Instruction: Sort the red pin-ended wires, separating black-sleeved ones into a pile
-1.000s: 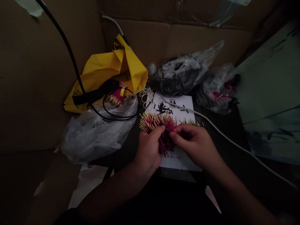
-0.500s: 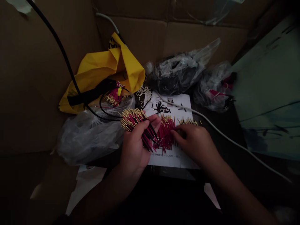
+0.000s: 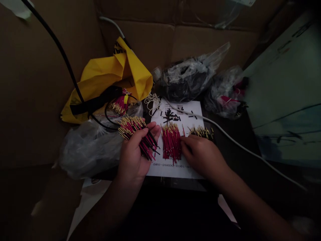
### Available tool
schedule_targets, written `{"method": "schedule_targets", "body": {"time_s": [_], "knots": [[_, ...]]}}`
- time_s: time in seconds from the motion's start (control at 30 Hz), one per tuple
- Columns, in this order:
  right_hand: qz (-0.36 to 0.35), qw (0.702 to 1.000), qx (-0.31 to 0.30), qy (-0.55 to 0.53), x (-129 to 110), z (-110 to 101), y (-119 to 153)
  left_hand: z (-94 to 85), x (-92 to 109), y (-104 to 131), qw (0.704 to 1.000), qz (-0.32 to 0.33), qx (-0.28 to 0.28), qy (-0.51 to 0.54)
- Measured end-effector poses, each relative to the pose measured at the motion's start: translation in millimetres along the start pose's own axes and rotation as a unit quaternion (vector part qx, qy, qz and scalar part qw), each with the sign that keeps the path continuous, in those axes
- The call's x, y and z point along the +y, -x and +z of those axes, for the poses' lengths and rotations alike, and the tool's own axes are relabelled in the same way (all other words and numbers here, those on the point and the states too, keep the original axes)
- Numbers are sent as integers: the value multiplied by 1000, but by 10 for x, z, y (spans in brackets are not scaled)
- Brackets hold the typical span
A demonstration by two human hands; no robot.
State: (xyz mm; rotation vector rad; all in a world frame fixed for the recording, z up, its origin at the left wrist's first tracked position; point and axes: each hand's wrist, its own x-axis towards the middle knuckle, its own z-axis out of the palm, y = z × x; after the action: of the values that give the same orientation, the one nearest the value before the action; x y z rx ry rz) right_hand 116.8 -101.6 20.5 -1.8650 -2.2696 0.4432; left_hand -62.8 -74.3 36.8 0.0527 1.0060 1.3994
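Observation:
My left hand (image 3: pixel 135 155) is closed around a thick bundle of red and black wires (image 3: pixel 136 129), whose gold pin ends fan out to the upper left. Beside it, a flat pile of red wires (image 3: pixel 172 144) with gold ends pointing away lies on a printed white sheet (image 3: pixel 163 170). My right hand (image 3: pixel 200 150) is at the pile's right edge, thumb and forefinger pinched together. A single red wire (image 3: pixel 183 130) sticks up from those fingertips. Behind the right knuckles shows a pile of black wires (image 3: pixel 202 132) with gold ends, partly hidden by the hand.
Short black pieces (image 3: pixel 170 115) lie scattered on the sheet. Around it are a yellow bag (image 3: pixel 102 68) with another wire bundle (image 3: pixel 121 102), clear plastic bags (image 3: pixel 90 147), and a bag of black items (image 3: pixel 185 82). A grey cable (image 3: pixel 233 135) crosses the right side.
My left hand has moved left with its bundle, away from the red pile, uncovering more of the pile and sheet. The right hand stays pinched, and a red wire now shows at its fingertips.

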Motion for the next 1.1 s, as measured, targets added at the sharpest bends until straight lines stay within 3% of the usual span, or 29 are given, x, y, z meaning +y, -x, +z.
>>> {"method": "schedule_targets", "body": {"time_s": [0.17, 0.3, 0.47, 0.57, 0.7, 0.83, 0.97, 1.1], "knots": [[27, 998, 33, 54, 102, 6, 37, 14, 3, 2, 1000, -7, -4, -9], [6, 997, 15, 79, 78, 6, 72, 23, -11, 23, 999, -42, 9, -20], [-24, 997, -19, 68, -12, 0, 82, -6, -57, 76, 997, -39, -63, -21], [-19, 998, -6, 54, -4, -54, 57, -10, -83, 105, 996, -43, -75, -26], [-34, 995, 59, -69, -53, -177, 19, 10, -127, 121, 993, -62, -103, -19], [-72, 966, 21, -248, -192, -221, -8, 19, -176, 121, 990, -71, -121, -31], [-27, 946, -6, -324, -238, -171, -35, 22, -205, 126, 991, -47, -114, -44], [13, 921, -40, -387, -201, -122, -52, 40, -237, 122, 989, -65, -108, -75]]}}
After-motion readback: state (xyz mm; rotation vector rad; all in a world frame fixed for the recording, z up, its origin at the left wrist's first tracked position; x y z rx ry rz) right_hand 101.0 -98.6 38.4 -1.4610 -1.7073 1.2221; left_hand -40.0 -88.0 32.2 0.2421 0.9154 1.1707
